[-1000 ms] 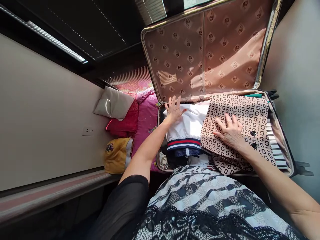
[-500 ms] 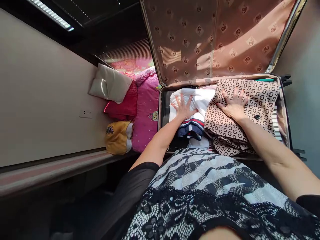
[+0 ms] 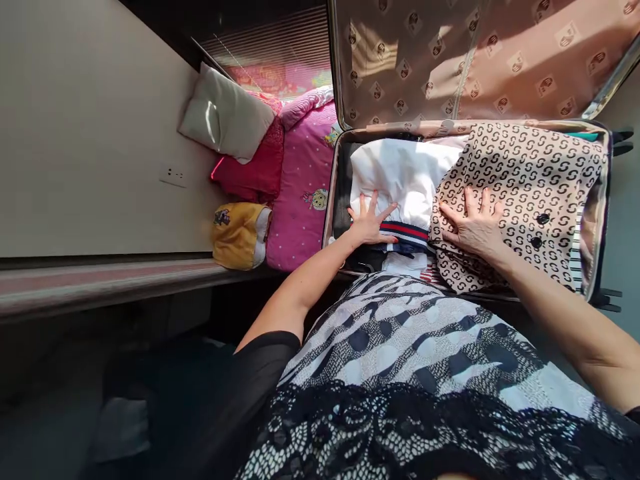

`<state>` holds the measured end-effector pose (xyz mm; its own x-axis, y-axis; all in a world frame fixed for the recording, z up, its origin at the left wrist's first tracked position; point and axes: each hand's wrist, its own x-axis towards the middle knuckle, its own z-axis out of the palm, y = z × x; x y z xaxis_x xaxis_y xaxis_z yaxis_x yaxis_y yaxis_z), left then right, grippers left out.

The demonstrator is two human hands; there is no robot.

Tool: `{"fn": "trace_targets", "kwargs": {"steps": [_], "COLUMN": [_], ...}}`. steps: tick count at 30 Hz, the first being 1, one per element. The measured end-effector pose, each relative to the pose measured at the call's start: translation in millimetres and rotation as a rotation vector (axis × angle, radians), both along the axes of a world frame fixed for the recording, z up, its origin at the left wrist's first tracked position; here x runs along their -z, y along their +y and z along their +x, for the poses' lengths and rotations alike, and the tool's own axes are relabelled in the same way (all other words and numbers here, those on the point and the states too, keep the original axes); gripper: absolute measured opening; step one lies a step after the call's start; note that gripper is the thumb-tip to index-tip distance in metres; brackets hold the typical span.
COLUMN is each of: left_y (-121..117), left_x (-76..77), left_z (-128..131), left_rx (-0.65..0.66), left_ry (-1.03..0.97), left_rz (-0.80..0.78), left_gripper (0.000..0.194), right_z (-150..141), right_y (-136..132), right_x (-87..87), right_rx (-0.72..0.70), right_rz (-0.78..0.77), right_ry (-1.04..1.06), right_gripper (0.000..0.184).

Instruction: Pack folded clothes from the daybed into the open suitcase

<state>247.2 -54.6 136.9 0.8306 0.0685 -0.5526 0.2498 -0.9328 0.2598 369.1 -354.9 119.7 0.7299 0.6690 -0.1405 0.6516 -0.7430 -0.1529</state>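
Note:
An open suitcase lies in front of me, packed with clothes. My left hand rests with fingers spread on a white garment, beside its navy, red and white striped band. To the right, my right hand lies spread on a folded beige garment with a dark repeating pattern and dark buttons. A white piece and a bit of red-striped cloth show below. Beneath the beige garment, at its right edge, black-and-white striped fabric peeks out. Neither hand grips anything.
The suitcase's raised lid, lined in pink-brown patterned cloth, stands behind. To the left are pink bedding, a pale pillow and a yellow cloth item. A wall with a socket borders the left side.
Both hands have slid nearer to my body over the clothes, still spread. The view has shifted, so the suitcase appears higher and further right.

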Motion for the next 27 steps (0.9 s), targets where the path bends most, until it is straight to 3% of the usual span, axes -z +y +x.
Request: {"fn": "trace_targets", "kwargs": {"steps": [4,7,10,13,15,21,27], "left_y": [-16.4,-27.9,-24.0,-11.6,-5.1,11.9,44.4], "left_x": [-15.8,-21.4,-23.5,-28.6,-33.5,-45.9,-49.7], "left_z": [-15.8,-26.1,-21.6,-8.3,0.1,12.1,-0.2], "left_rx": [0.125,0.177,0.193,0.233,0.256,0.277,0.02], "left_ry": [-0.066,-0.131,-0.144,-0.138,-0.124,-0.088,-0.552], "left_rz": [0.03,0.087,0.075,0.019,0.005,-0.092,-0.224], "left_gripper": [0.134,0.121,0.099,0.088,0.083,0.08,0.082], "right_z": [-13.6,-40.8,-62.7,-66.9,-61.9,-30.7,5.9], "right_y": [-0.7,7.9,27.0,47.9,58.0,68.1,61.9], "right_x": [-20.3,-28.0,-18.7,-3.4,3.5,5.5,-21.4], "right_rx": [-0.028,-0.152,-0.267,-0.266,-0.252,-0.255,-0.251], "right_rz": [0.022,0.063,0.118,0.151,0.146,0.16,0.341], "right_ry": [0.021,0.035,0.06,0.042,0.026,0.079,0.397], "right_gripper": [0.09,0.106,0.111,0.108,0.097,0.041,0.024]}}
